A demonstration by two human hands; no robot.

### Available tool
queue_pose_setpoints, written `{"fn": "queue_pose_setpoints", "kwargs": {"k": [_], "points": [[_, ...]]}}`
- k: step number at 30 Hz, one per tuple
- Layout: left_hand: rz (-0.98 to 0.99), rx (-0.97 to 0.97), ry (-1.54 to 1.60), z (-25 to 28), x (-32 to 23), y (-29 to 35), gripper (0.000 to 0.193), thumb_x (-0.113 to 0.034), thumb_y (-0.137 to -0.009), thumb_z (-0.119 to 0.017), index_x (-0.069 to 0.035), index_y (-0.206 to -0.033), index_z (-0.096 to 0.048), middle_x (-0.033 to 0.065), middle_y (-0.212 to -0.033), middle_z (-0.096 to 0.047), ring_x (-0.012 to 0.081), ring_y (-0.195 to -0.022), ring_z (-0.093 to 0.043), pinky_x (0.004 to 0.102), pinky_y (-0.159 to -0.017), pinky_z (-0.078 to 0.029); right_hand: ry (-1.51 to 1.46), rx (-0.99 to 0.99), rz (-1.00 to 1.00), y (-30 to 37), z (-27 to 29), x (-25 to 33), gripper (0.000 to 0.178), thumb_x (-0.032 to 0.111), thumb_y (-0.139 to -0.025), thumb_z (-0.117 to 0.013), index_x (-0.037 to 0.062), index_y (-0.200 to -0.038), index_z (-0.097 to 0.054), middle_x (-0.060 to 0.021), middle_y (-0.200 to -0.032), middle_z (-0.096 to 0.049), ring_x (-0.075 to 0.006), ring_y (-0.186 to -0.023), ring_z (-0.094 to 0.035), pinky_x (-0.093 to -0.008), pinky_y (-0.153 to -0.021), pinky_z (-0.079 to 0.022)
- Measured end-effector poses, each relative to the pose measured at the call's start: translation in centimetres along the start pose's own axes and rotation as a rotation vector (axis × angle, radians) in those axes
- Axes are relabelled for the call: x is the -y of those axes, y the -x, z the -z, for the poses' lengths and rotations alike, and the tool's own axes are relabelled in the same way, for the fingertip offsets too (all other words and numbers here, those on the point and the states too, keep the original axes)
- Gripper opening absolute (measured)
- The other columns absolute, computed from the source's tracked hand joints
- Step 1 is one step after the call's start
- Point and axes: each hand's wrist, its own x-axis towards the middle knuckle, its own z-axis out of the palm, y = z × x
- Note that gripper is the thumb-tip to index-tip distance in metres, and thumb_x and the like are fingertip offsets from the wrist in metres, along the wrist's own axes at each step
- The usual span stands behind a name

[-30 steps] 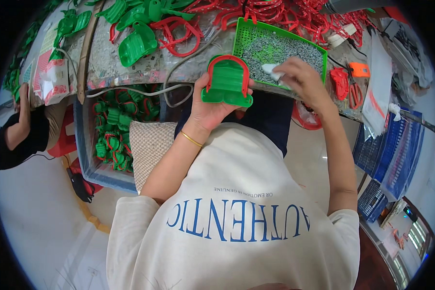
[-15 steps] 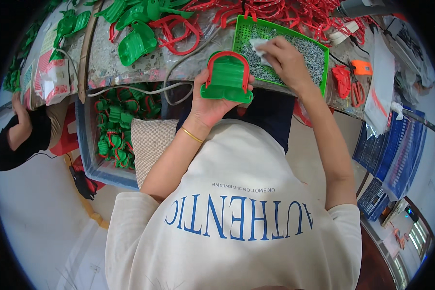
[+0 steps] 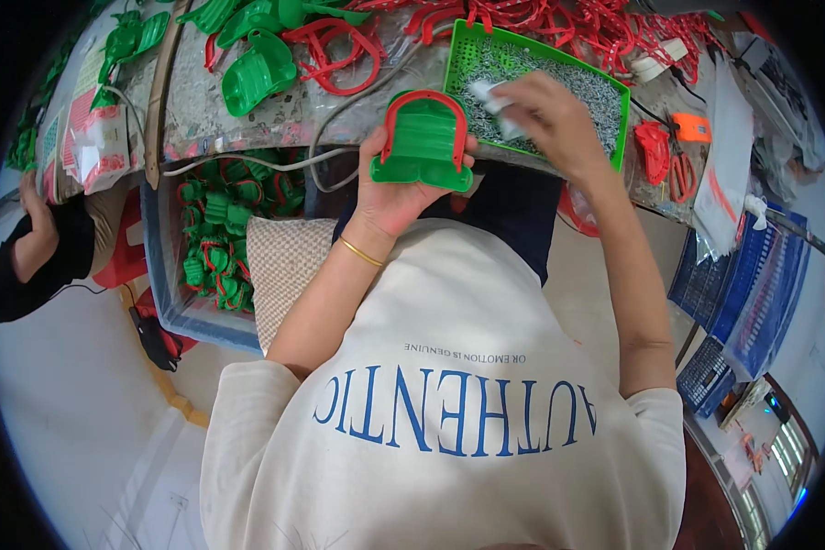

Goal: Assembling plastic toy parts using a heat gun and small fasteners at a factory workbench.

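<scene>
My left hand (image 3: pixel 390 197) is closed round a green plastic scoop-like part (image 3: pixel 423 137) with a red arched handle (image 3: pixel 428 95) set along its rim. It holds the part up just in front of the table edge. Over a green tray (image 3: pixel 460 69) of small silver screws (image 3: pixel 577 92), my right hand (image 3: pixel 559 119) pinches a crumpled white cloth or tissue (image 3: pixel 497 103). Motion smears those fingers a little. Whether a screw is also in them I cannot tell.
Loose green parts (image 3: pixel 258 73) and red handles (image 3: pixel 344 55) lie at the table's far left, red cords (image 3: pixel 559 27) behind the tray. Scissors (image 3: pixel 681 174) are to the right. A blue-grey bin (image 3: pixel 170 275) of assembled pieces stands at left, near another person's hand (image 3: pixel 37 229).
My right hand has shifted slightly right over the tray, still with the white cloth or tissue. My left hand and the green part have moved a little left.
</scene>
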Motion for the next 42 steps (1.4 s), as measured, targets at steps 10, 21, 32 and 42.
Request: {"fn": "queue_pose_setpoints", "kwargs": {"k": [10,21,32,42], "points": [[0.013,0.020,0.007,0.1,-0.1,0.0,0.080,-0.053,-0.085,-0.058,0.002,-0.140,-0.038,0.0340,-0.130,-0.048,0.0421,-0.112,-0.057,0.0499,-0.097,-0.048,-0.088,0.118,0.119,-0.1,-1.1,0.0,0.020,0.006,-0.084,-0.066,0.0088,-0.104,-0.067,-0.0082,-0.094,-0.059,-0.0260,-0.087,-0.061,-0.0350,-0.075,-0.050],[-0.007,0.026,-0.015,0.2,-0.4,0.1,0.079,-0.054,-0.086,-0.057,0.001,-0.140,-0.039,0.0337,-0.130,-0.048,0.0421,-0.113,-0.057,0.0491,-0.095,-0.049,-0.009,-0.172,-0.166,-0.6,-0.6,-1.4,0.019,0.009,-0.087,-0.065,0.0064,-0.105,-0.069,-0.0076,-0.092,-0.060,-0.0184,-0.081,-0.062,-0.0296,-0.073,-0.048],[0.006,0.044,-0.017,0.3,-0.2,-0.1,0.078,-0.054,-0.086,-0.057,0.000,-0.139,-0.040,0.0331,-0.130,-0.049,0.0414,-0.113,-0.057,0.0491,-0.096,-0.049,0.089,-0.035,0.062,0.6,-2.5,0.8,0.020,0.006,-0.085,-0.065,0.0081,-0.104,-0.067,-0.0084,-0.093,-0.060,-0.0236,-0.082,-0.064,-0.0322,-0.071,-0.050],[0.015,-0.020,-0.071,-0.7,-0.3,-0.1,0.079,-0.054,-0.083,-0.061,0.002,-0.136,-0.042,0.0315,-0.127,-0.052,0.0399,-0.111,-0.058,0.0477,-0.096,-0.049,0.094,-0.121,0.100,-2.6,-4.0,0.5,0.023,0.009,-0.085,-0.066,0.0101,-0.108,-0.067,-0.0083,-0.093,-0.060,-0.0239,-0.084,-0.064,-0.0343,-0.073,-0.051]]}}
